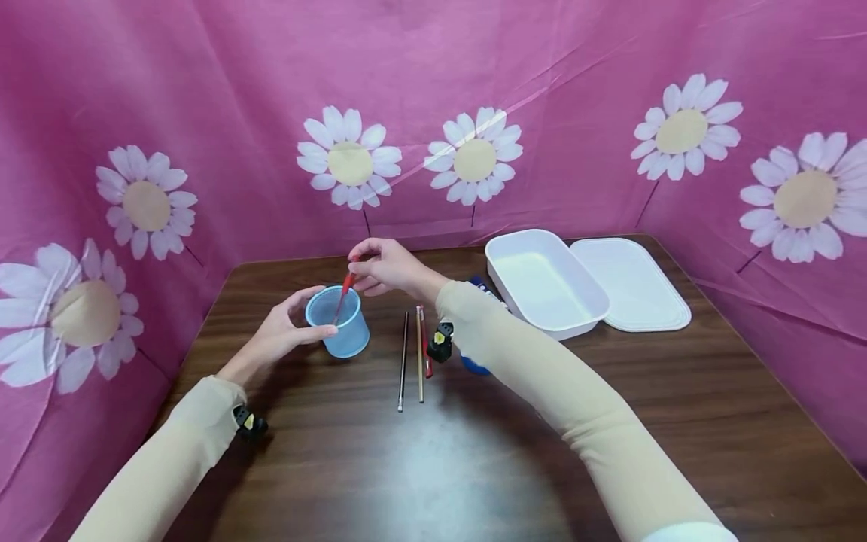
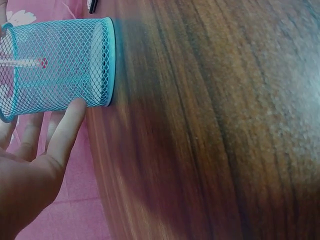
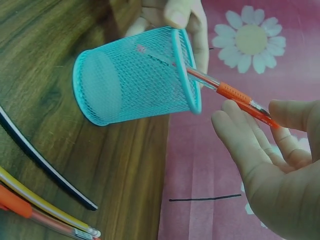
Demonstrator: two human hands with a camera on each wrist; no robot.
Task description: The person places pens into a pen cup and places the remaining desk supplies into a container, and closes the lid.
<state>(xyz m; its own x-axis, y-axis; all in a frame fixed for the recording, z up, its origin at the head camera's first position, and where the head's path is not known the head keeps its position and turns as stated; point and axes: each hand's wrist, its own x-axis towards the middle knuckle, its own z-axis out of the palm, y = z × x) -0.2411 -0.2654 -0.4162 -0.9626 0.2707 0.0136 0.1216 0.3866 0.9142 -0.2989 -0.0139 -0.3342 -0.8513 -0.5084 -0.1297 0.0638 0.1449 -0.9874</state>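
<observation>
A light-blue mesh pen cup point(image 1: 348, 340) stands on the table, tilted a little in the wrist views. My left hand point(image 1: 287, 330) holds it from the left, thumb on the near side and fingers round the far side. Above the rim, my right hand point(image 1: 391, 267) pinches a red pen point(image 3: 234, 92) by its upper end between thumb and fingers. The pen slants down into the cup, and its lower part shows through the mesh. To the right of the cup lie a black pencil point(image 1: 403, 361), a yellow pencil point(image 1: 420, 365) and another red pen point(image 1: 427, 350).
A white rectangular container point(image 1: 542, 286) sits at the back right, with a white lid point(image 1: 633, 282) beside it. Something blue point(image 1: 476, 366) is mostly hidden under my right forearm. A pink flowered cloth point(image 1: 420, 60) hangs behind the wooden table point(image 1: 325, 452).
</observation>
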